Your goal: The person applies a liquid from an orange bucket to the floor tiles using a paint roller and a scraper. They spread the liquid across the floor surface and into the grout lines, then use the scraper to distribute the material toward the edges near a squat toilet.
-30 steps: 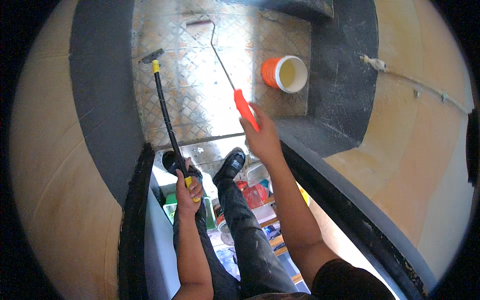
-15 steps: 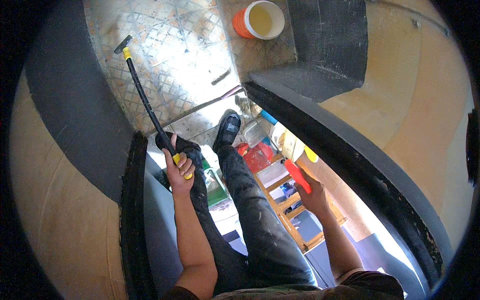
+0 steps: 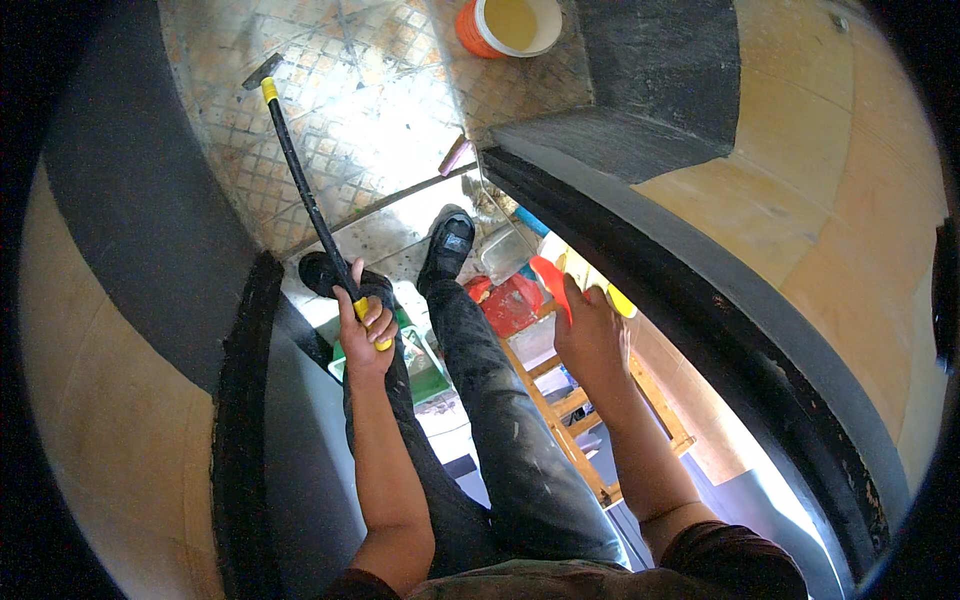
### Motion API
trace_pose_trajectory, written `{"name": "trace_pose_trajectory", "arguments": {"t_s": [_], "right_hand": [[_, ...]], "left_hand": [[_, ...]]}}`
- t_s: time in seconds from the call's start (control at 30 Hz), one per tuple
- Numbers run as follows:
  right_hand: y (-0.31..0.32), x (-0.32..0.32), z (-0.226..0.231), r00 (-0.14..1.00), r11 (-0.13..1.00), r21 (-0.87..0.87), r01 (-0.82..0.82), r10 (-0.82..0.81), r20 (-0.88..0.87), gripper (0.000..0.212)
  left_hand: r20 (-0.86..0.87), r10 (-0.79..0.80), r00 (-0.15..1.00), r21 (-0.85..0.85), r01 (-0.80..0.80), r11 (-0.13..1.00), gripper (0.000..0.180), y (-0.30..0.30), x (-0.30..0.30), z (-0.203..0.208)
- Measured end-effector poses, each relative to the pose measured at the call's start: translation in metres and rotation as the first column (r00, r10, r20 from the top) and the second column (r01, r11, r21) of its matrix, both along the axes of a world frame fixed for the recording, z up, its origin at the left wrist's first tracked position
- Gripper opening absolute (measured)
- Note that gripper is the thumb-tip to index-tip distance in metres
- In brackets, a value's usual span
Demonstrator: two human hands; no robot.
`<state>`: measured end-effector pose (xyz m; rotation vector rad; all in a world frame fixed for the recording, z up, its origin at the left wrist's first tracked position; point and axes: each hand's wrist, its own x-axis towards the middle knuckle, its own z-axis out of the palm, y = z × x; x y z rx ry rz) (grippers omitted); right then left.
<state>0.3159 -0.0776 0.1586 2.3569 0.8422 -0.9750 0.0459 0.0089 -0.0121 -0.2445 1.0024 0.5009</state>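
Note:
My left hand [image 3: 366,330] is closed around the yellow grip of a long-handled scraper [image 3: 300,180]. Its black pole slants up and left to a flat dark blade head over the tiled floor. My right hand [image 3: 592,335] is closed on a bright red-orange, flat, rounded object [image 3: 550,285]; the fingers hide part of it, so its kind is unclear. On the tiles near the doorway's threshold lies a short pink strip [image 3: 453,155].
An orange bucket [image 3: 478,28] with pale yellowish liquid stands on the far tiles. Black-painted door frame edges [image 3: 640,270] flank me. Below are a wooden ladder-like frame [image 3: 560,410], a green tray [image 3: 430,378], a red dustpan-like piece [image 3: 513,305] and my shoes [image 3: 446,245].
My right hand has moved up and left with the red-orange object, which is now more covered by the hand. The left hand keeps its hold on the scraper. The pink strip sits differently at the threshold.

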Motion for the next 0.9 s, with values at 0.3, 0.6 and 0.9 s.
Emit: {"name": "trace_pose_trajectory", "arguments": {"t_s": [0.3,0.6,0.9], "right_hand": [[0.086,0.046,0.000,0.827,0.854,-0.253,-0.455,0.511,0.235,0.026],[0.075,0.074,-0.013,0.804,0.867,-0.262,-0.424,0.493,0.333,0.027],[0.089,0.079,-0.002,0.839,0.889,-0.332,-0.317,0.426,0.339,0.025]], "left_hand": [[0.067,0.001,0.998,-0.013,0.000,1.000,0.058,-0.010,0.010,0.001],[0.039,0.029,0.999,-0.038,-0.027,0.999,0.061,-0.005,0.004,0.003],[0.072,0.104,0.992,-0.080,-0.099,0.992,0.057,0.003,-0.003,0.001]]}}
